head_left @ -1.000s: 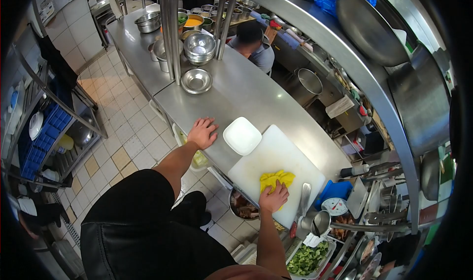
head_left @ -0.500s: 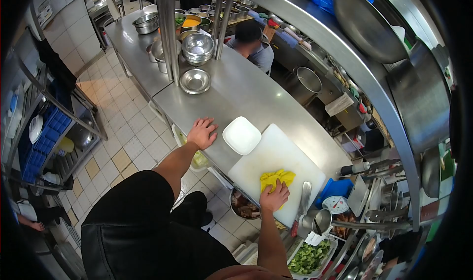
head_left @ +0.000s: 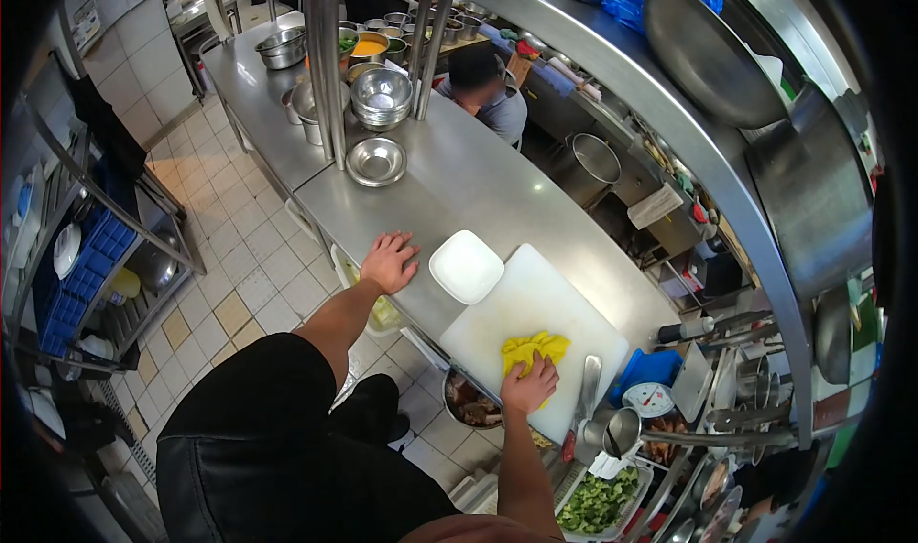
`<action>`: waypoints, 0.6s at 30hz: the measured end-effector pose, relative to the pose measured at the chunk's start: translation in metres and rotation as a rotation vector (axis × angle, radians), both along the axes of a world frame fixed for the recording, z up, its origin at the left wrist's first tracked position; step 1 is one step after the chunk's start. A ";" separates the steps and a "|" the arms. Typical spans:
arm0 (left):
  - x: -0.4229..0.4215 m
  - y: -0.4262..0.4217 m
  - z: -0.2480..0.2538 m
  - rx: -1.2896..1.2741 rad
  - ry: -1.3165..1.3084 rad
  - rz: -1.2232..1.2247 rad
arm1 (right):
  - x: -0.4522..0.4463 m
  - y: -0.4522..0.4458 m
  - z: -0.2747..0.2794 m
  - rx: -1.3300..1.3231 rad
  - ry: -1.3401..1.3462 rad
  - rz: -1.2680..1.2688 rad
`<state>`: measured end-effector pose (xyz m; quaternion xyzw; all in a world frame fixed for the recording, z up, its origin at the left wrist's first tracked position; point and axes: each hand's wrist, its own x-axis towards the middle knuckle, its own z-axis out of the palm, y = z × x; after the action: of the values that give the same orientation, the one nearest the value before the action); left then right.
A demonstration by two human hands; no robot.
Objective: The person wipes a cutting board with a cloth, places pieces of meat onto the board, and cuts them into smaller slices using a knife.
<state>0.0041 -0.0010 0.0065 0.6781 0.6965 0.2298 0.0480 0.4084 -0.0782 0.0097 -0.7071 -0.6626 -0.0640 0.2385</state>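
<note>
My left hand [head_left: 389, 262] lies flat on the steel counter [head_left: 459, 180] near its edge, fingers spread and holding nothing. Just beyond it is a white square dish [head_left: 466, 267], close to the corner of a white cutting board [head_left: 478, 329]. On the board, my right hand [head_left: 531, 384] presses on a crumpled yellow cloth [head_left: 535, 346], its fingers gripping the near part. A broad-bladed knife [head_left: 587, 390] lies along the board's right side, with its red handle towards me.
Stacked metal bowls [head_left: 382, 98] and a single metal bowl [head_left: 376, 162] stand farther along the counter. Right of the board are a metal pot [head_left: 615, 430], a scale [head_left: 654, 399] and chopped greens [head_left: 600, 500]. A steel shelf [head_left: 708, 132] arches overhead. Another person [head_left: 492, 98] is across the counter.
</note>
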 end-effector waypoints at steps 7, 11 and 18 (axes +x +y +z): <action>0.000 0.000 0.000 0.002 0.004 -0.003 | -0.001 -0.001 0.002 -0.016 -0.010 -0.011; 0.000 -0.001 0.001 0.004 -0.002 -0.004 | -0.002 -0.001 0.004 -0.032 -0.003 -0.019; 0.000 0.000 0.000 0.012 0.003 -0.006 | -0.001 -0.001 0.003 -0.037 0.002 -0.017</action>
<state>0.0038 -0.0014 0.0060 0.6807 0.6932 0.2328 0.0439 0.4071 -0.0794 0.0132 -0.7171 -0.6574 -0.0530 0.2252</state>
